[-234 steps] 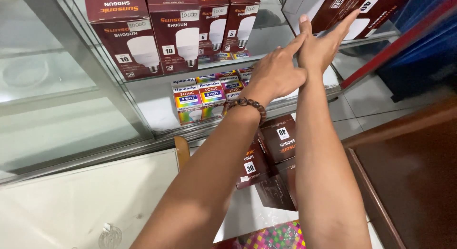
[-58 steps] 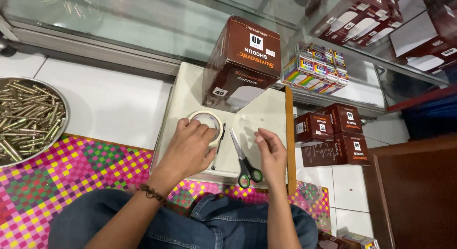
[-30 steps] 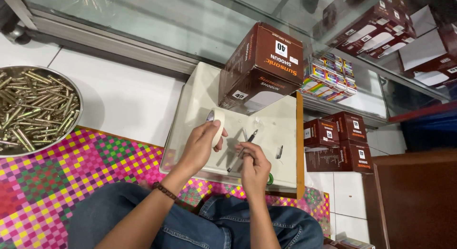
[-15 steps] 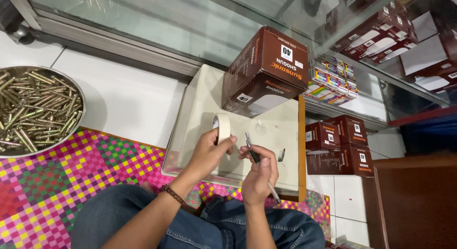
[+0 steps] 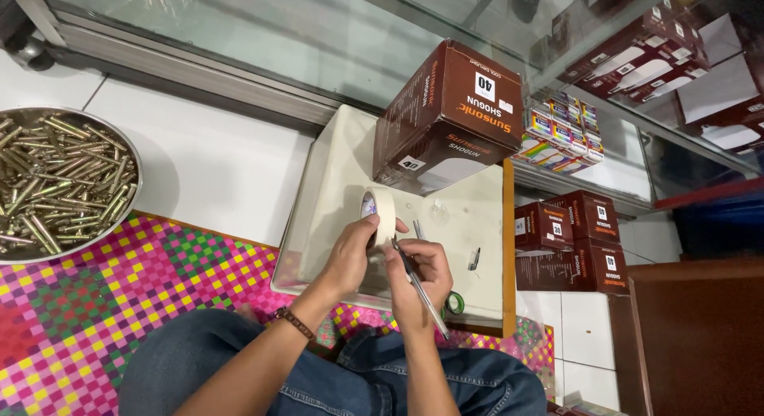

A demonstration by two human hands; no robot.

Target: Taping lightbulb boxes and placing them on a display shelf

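Right hand (image 5: 420, 277) closed around scissors (image 5: 422, 285), blades up toward the tape. Left hand (image 5: 350, 257) grips masking tape roll (image 5: 380, 215) upright above the tray (image 5: 334, 177) near edge. Brown box (image 5: 450, 118) at far edge.

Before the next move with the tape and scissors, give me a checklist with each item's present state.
1. Left hand grips the tape roll: ok.
2. Right hand holds the scissors: ok.
3. Free tape end found: cannot tell.
4. Scissor blades open: cannot tell.
5. Brown box stands on the white board, clear of both hands: ok.
6. Bowl of metal pieces sits apart, on the left: ok.
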